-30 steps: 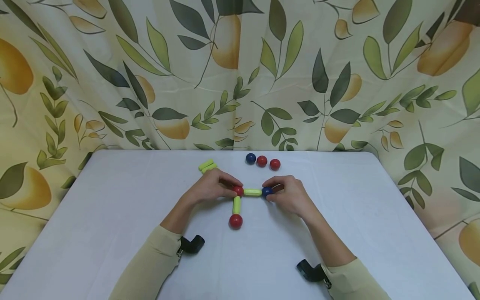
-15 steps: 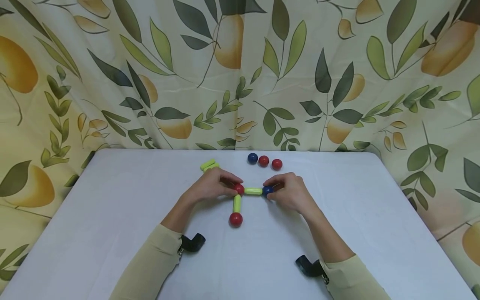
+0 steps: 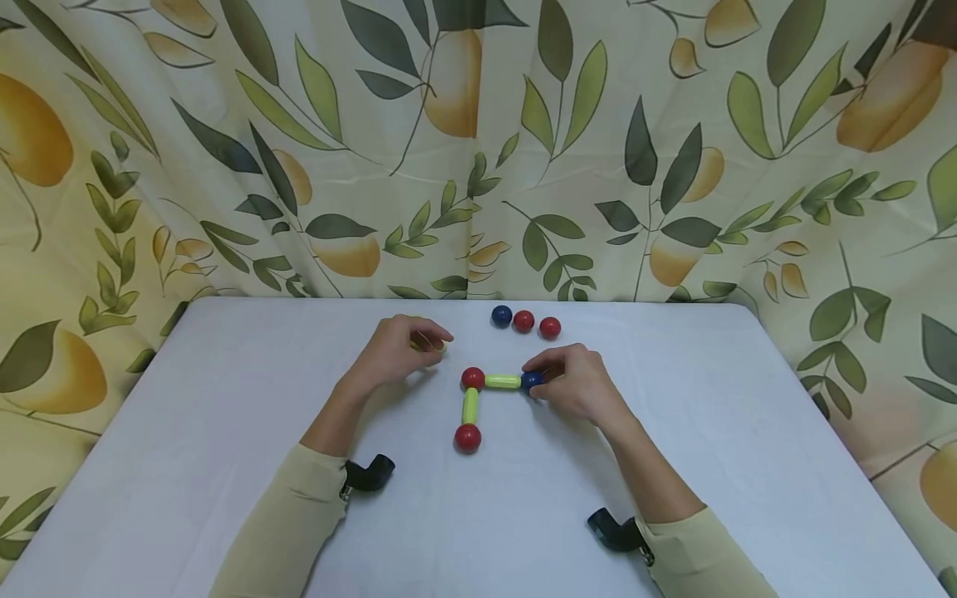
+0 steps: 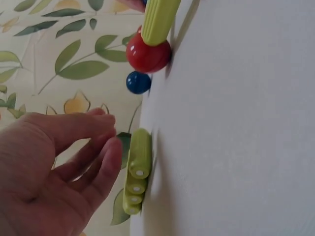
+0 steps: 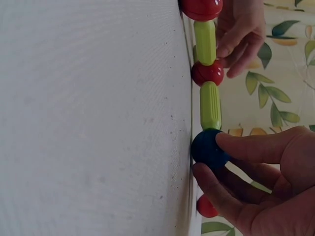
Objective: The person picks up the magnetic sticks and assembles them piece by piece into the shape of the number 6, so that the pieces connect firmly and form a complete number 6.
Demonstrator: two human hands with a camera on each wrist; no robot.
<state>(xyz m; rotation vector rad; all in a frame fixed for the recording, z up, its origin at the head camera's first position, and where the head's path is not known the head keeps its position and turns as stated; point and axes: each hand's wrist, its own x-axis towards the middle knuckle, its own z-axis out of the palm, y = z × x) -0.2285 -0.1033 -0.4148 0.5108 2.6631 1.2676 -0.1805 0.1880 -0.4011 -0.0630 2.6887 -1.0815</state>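
An L-shaped piece lies on the table: a red corner ball [image 3: 473, 379], a green rod [image 3: 503, 382] running right to a blue ball [image 5: 206, 149], and another green rod [image 3: 470, 407] running down to a second red ball [image 3: 468, 438]. My right hand [image 3: 579, 384] pinches the blue ball between thumb and fingers. My left hand [image 3: 396, 350] is off the piece, thumb and fingertips apart with nothing between them. Beside its fingertips, several loose green rods [image 4: 141, 153] lie side by side in the left wrist view; in the head view the hand mostly hides them.
At the back of the white table [image 3: 643, 465] sit a loose blue ball [image 3: 502, 316] and two loose red balls [image 3: 523, 321]. Behind the table's far edge hangs a leaf-and-fruit patterned curtain [image 3: 553, 183].
My left hand has let go of the red corner ball and moved back and left over the loose green rods. My right hand keeps its hold on the blue ball.
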